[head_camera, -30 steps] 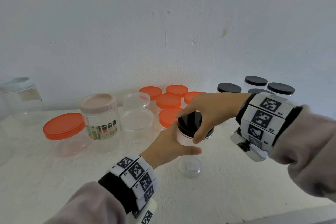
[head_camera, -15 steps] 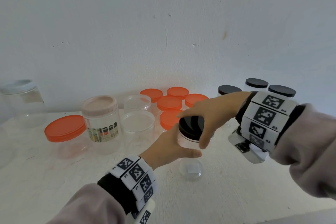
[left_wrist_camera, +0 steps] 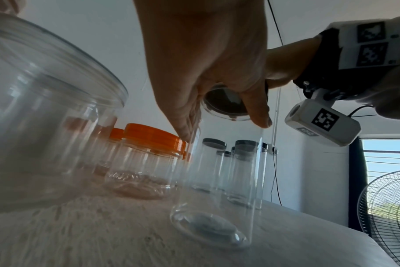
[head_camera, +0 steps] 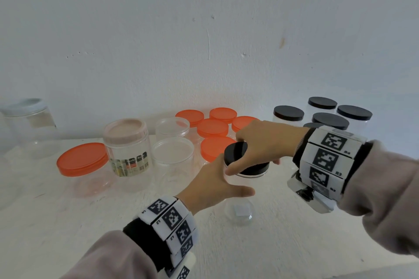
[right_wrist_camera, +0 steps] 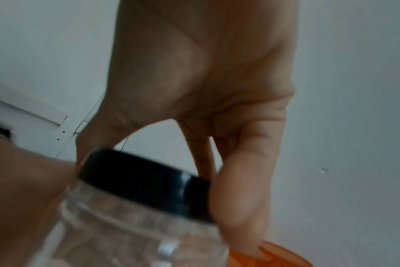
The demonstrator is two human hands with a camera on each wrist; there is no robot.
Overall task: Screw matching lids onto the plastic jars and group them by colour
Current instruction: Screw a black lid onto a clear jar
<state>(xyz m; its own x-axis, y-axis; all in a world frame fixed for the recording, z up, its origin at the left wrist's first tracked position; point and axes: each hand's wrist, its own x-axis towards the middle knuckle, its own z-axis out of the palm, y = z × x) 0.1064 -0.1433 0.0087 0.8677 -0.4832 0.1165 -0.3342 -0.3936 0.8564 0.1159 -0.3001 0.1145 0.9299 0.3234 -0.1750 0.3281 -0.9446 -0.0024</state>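
A tall clear jar (head_camera: 239, 213) stands at the middle of the white table (head_camera: 294, 244). On its mouth sits a black lid (head_camera: 234, 150). My right hand (head_camera: 251, 161) comes over from the right and grips the lid's rim with thumb and fingers. My left hand (head_camera: 226, 179) holds the jar's upper body from the left, thumb in front. The right wrist view shows the lid (right_wrist_camera: 144, 184) between my thumb and fingers (right_wrist_camera: 242, 207), with the jar's neck (right_wrist_camera: 137, 234) below. In the left wrist view the jar (left_wrist_camera: 217, 198) stands upright under my left hand (left_wrist_camera: 206, 63).
Several black-lidded jars (head_camera: 331, 120) stand at the back right, and several orange-lidded jars (head_camera: 213, 128) behind the held jar. To the left are clear-lidded jars (head_camera: 173, 152), a pink-lidded labelled jar (head_camera: 125, 131), a wide orange-lidded jar (head_camera: 82, 158) and a big clear jar (head_camera: 25, 115). A wall is close behind.
My right hand has turned on the black lid, its thumb sliding round the front rim to the left. The left hand and the jar have stayed in place.
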